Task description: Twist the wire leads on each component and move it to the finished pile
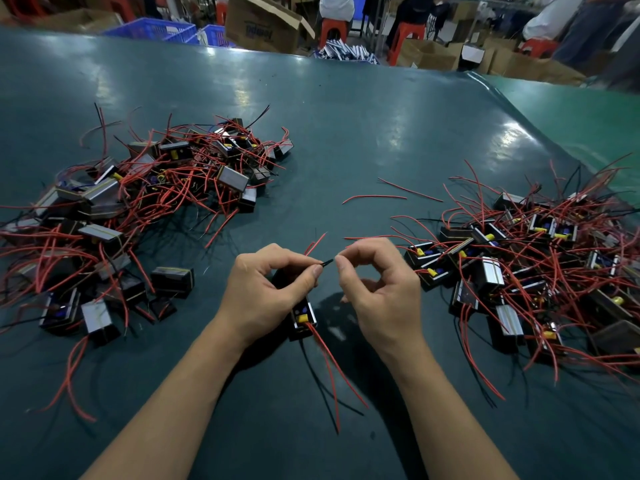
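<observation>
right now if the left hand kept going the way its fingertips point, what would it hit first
Probably the right hand. The left hand pinches a black lead aimed right, and the right fingertips sit just past its tip, though depth is unclear.

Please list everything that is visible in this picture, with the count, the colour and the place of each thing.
table: one, dark green, fills the view
left pile: many components, black and silver with red leads, left
right pile: many similar components, right
loose wires: two, red, centre
held component: one, black with a yellow part, under the left hand
black lead: one, between both hands' fingertips
boxes: several, brown, beyond the table
stools: several, red, background
left hand: pinches the lead
right hand: pinches the lead tip
</observation>
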### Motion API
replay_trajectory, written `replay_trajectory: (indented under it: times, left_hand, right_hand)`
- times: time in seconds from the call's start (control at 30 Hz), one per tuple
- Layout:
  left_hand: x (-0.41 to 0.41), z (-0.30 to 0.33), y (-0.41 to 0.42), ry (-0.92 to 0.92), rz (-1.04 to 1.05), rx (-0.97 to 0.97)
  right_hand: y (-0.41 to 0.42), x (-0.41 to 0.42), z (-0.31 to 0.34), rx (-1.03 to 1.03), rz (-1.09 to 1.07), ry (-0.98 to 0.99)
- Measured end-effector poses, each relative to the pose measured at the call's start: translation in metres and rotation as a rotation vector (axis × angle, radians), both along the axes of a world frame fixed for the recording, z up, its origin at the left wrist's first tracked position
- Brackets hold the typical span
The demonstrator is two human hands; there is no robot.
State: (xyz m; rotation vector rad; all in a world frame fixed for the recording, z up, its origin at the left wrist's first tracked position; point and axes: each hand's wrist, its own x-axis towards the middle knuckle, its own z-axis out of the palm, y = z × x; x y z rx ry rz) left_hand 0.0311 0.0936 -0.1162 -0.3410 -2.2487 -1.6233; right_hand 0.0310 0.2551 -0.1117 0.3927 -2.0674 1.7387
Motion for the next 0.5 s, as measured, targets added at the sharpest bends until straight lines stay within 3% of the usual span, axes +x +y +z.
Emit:
replay_trajectory:
  times: [0.07, 0.3, 0.5]
  left_hand:
    - [0.001, 0.001, -0.001, 0.018, -0.021, -0.007]
    - [0.002, 0.003, 0.001, 0.053, -0.05, -0.007]
    - [0.002, 0.003, 0.0, 0.076, -0.041, -0.037]
  right_hand:
    - [0.003, -0.001, 0.0, -0.025, 0.051, 0.021]
    - [0.007, -0.004, 0.008, -0.438, 0.248, -0.489]
    - [0.006, -0.003, 0.012, -0.495, 0.327, -0.818]
